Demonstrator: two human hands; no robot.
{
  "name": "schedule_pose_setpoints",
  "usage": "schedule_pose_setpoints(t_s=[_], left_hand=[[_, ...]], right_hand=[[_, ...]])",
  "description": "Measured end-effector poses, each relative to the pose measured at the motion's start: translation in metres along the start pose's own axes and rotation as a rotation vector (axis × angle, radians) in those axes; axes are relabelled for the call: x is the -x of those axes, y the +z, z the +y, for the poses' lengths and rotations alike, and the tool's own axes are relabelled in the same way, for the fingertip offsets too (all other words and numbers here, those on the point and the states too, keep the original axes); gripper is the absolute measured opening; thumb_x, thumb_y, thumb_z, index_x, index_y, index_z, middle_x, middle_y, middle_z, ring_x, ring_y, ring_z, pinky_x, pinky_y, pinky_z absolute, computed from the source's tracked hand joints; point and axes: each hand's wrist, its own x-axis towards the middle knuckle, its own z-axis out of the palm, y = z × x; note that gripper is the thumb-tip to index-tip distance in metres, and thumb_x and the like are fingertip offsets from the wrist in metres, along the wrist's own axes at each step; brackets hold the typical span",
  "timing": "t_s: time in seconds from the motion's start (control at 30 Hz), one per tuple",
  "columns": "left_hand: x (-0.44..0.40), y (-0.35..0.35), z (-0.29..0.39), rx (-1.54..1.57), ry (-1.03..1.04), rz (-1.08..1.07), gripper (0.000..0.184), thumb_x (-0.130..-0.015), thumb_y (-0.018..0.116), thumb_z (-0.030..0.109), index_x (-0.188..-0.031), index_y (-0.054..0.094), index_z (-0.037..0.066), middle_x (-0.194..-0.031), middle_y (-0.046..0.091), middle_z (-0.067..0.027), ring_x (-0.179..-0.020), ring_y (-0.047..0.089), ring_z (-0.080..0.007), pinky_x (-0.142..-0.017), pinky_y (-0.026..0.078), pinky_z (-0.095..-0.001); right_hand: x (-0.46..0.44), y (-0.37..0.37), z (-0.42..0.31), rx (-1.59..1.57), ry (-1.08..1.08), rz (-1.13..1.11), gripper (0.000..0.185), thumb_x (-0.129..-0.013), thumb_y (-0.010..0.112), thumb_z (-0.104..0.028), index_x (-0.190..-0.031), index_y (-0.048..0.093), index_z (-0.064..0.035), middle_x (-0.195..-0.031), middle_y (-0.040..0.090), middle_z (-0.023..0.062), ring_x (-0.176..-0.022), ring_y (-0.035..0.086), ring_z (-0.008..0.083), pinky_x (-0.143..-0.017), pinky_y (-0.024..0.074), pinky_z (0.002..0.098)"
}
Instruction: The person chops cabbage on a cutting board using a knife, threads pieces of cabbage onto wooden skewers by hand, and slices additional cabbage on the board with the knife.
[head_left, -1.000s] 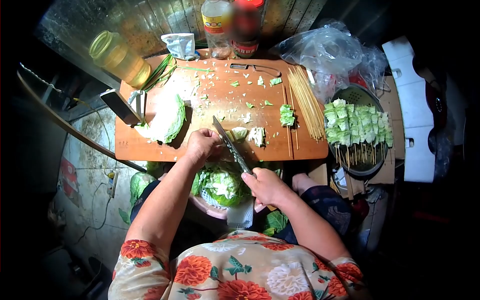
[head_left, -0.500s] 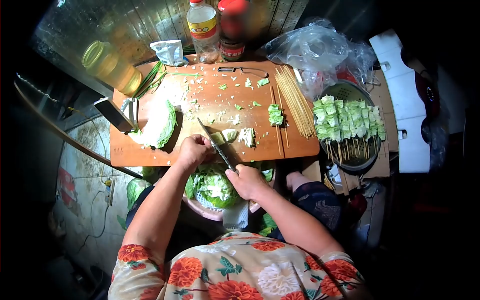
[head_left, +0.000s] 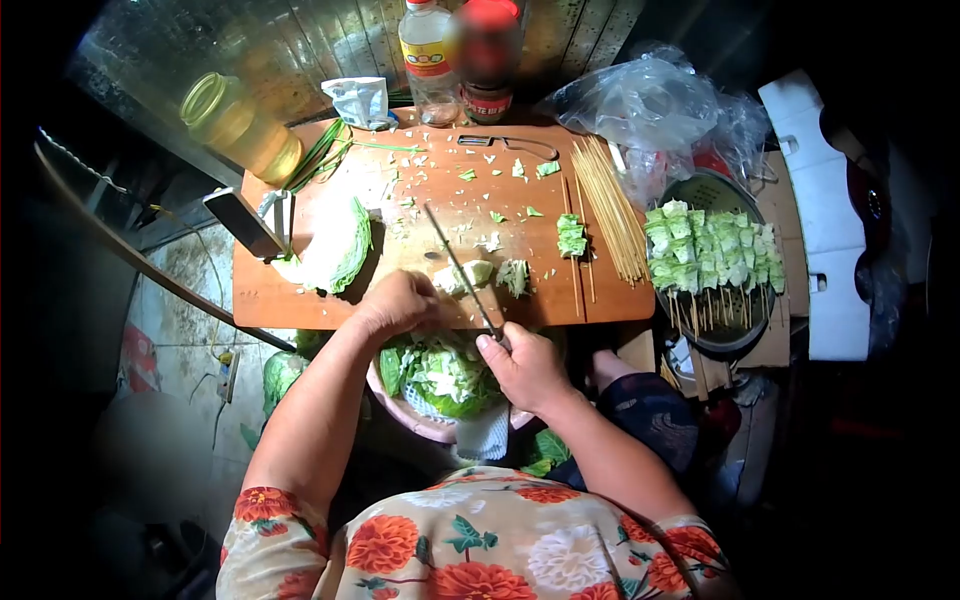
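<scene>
My right hand (head_left: 525, 367) grips the handle of a knife (head_left: 455, 255), its thin blade slanting away up and left over the board's near part. Beside the blade, my left hand (head_left: 400, 302) is closed with fingers curled down at the board's near edge; whatever they hold is hidden. Cut pale cabbage pieces (head_left: 465, 277) lie by the blade, and another small stack of cabbage (head_left: 513, 277) sits just right of it. A large cabbage wedge (head_left: 343, 255) rests on the left of the wooden board (head_left: 610, 300).
Bare skewers (head_left: 608, 210) lie at the board's right. Threaded cabbage skewers (head_left: 715, 250) fill a dark colander beyond. A phone (head_left: 243, 224), an oil jar (head_left: 240, 130) and bottles (head_left: 428, 70) stand around the back and left. Below the board, a pink basin (head_left: 425, 425) holds cabbage leaves (head_left: 445, 375).
The whole view has shifted slightly. The knife has slid a little forward, away from me, across the board. My left hand's fingers look more curled under.
</scene>
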Motion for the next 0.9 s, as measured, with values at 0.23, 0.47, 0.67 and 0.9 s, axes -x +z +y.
schedule_pose_setpoints(t_s=[0.23,0.47,0.67,0.9], left_hand=[[-0.019,0.010,0.000,0.162,0.094,0.205,0.048,-0.075,0.071,0.002,-0.118,0.052,0.000,-0.077,0.060,-0.0069,-0.065,0.061,-0.0151,-0.056,0.049,-0.0264],[-0.017,0.053,0.017,-0.287,0.255,0.408,0.058,-0.067,0.076,0.011,-0.122,0.054,0.013,-0.114,0.051,-0.0203,-0.096,0.060,-0.0357,-0.087,0.052,-0.0386],[-0.037,0.067,0.023,-0.301,0.306,0.475,0.050,-0.069,0.076,0.013,-0.117,0.060,0.013,-0.110,0.052,-0.0195,-0.093,0.060,-0.0372,-0.085,0.051,-0.0407],[-0.075,0.069,0.053,-0.275,0.328,0.539,0.036,-0.075,0.068,0.017,-0.110,0.065,0.010,-0.105,0.055,-0.0220,-0.092,0.061,-0.0384,-0.083,0.051,-0.0422]], right_hand=[[0.003,0.000,0.009,-0.254,0.056,0.101,0.035,-0.089,0.061,-0.033,-0.079,0.056,0.0003,-0.070,0.062,0.0198,-0.067,0.062,0.0359,-0.061,0.0468,0.0411],[0.011,-0.014,0.006,-0.244,0.050,0.120,0.034,-0.088,0.062,-0.033,-0.082,0.058,0.0001,-0.073,0.064,0.0191,-0.069,0.063,0.0359,-0.063,0.0477,0.0412],[0.014,-0.020,0.023,-0.260,-0.036,0.152,0.031,-0.092,0.062,-0.030,-0.081,0.054,-0.0027,-0.060,0.055,0.0015,-0.047,0.052,0.0084,-0.045,0.0424,0.0252],[0.021,-0.034,0.024,-0.330,-0.014,0.164,0.026,-0.093,0.061,-0.026,-0.085,0.053,-0.0028,-0.064,0.055,-0.0003,-0.050,0.052,0.0069,-0.047,0.0426,0.0228]])
